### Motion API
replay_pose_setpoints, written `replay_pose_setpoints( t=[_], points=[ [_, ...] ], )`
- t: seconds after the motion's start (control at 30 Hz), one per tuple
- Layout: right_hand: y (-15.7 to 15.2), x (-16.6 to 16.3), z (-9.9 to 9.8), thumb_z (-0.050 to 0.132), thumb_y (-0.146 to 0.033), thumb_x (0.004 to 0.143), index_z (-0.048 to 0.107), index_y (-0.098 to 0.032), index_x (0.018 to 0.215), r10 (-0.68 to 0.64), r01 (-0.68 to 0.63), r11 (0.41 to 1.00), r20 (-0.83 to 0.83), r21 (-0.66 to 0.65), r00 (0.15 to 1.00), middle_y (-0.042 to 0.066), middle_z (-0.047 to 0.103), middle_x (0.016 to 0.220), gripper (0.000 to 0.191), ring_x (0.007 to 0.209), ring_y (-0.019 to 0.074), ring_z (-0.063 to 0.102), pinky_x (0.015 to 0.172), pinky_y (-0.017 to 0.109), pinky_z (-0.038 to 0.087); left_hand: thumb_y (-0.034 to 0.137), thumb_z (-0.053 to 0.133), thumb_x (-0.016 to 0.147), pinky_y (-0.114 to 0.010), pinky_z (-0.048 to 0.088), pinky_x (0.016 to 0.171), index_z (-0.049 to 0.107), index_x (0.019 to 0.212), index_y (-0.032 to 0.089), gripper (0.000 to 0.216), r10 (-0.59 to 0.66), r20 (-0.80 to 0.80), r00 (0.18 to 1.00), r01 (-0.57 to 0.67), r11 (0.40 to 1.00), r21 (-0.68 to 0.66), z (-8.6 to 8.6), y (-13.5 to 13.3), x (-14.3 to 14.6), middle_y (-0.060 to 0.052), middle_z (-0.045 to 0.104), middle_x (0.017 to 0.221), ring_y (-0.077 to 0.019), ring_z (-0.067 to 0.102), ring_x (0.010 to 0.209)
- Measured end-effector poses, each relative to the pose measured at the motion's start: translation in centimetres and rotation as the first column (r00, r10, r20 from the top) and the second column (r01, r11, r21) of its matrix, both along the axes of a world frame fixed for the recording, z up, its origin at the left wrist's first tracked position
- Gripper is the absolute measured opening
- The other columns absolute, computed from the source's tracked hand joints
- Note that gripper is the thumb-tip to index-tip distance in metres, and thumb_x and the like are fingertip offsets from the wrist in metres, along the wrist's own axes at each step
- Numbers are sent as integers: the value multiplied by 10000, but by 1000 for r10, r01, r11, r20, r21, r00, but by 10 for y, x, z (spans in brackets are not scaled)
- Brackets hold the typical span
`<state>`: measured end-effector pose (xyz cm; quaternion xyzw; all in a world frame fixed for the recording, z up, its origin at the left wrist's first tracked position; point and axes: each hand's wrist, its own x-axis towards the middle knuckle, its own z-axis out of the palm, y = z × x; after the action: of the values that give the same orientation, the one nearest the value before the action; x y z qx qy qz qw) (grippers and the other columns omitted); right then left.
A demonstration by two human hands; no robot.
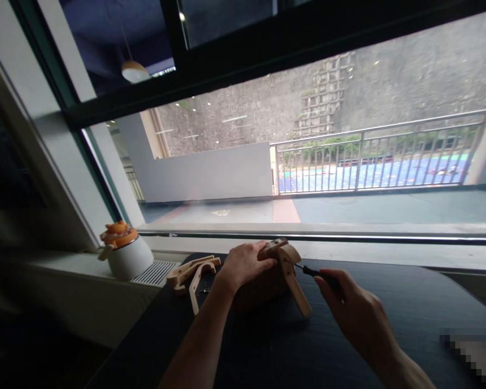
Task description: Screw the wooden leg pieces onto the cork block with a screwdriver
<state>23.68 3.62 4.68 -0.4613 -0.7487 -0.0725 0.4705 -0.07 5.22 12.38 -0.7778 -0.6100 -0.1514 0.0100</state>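
My left hand (245, 265) grips the top of a brown, block-like wooden piece (263, 292) on the dark table. A pale curved wooden leg (295, 286) stands against that piece's right end. Closed around the black handle of a screwdriver (322, 276), my right hand (350, 297) holds its shaft level, pointing left. The tip meets the leg near its upper part; whether it sits in a screw is too small to tell. Left of my left forearm lie more loose pale curved wooden parts (196, 275), with small bits of metal (204, 290) beside them.
Behind the table (368, 346) run a white sill (336, 248) and a large window onto a walkway with a railing (362, 162). A white pot with an orange lid (129, 256) stands on the ledge at left. Something blurred out (476, 356) lies at the lower right.
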Motion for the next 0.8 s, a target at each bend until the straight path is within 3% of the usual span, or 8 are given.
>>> replay_pose_setpoints(
  t=[0.17, 0.4, 0.57, 0.8],
  points=[
    [-2, 1, 0, 499, -423, 901, 606, -230, 987, -9, 9, 1000, 5, 30, 1000, 7, 701, 761, 237, 584, 157, 655, 510, 244, 430, 598, 461, 825, -331, 454, 857, 530, 1249, 321, 512, 24, 7, 1000, -24, 1000, -4, -1, 0, 0, -26, 645, 1170, -254, 605, 1033],
    [-7, -2, 9, 405, -284, 934, 498, -211, 1197, 119, -119, 993, 35, 4, 992, 67, 664, 976, 289, 688, 167, 654, 563, 257, 466, 620, 451, 819, -353, 456, 855, 523, 1251, 344, 518, 61, -3, 998, -61, 998, -5, -3, 1, -1, -17, 645, 1171, -263, 609, 1027],
    [-5, -3, 8, 437, -279, 918, 499, -225, 1087, 100, -100, 995, 29, 0, 995, 19, 683, 783, 189, 561, 153, 634, 507, 244, 433, 616, 441, 827, -333, 449, 866, 516, 1263, 328, 528, 61, -10, 998, -61, 998, -9, -4, 2, -1, -24, 643, 1172, -256, 603, 1044],
    [-4, -3, 5, 419, -382, 928, 536, -229, 990, 33, -39, 989, -47, -143, 998, -17, 655, 614, 202, 489, 167, 627, 441, 244, 399, 604, 434, 837, -314, 459, 816, 539, 1224, 325, 489, 39, -7, 999, -39, 999, -6, -3, 2, 0, -20, 670, 1103, -249, 623, 987]
  ],
)
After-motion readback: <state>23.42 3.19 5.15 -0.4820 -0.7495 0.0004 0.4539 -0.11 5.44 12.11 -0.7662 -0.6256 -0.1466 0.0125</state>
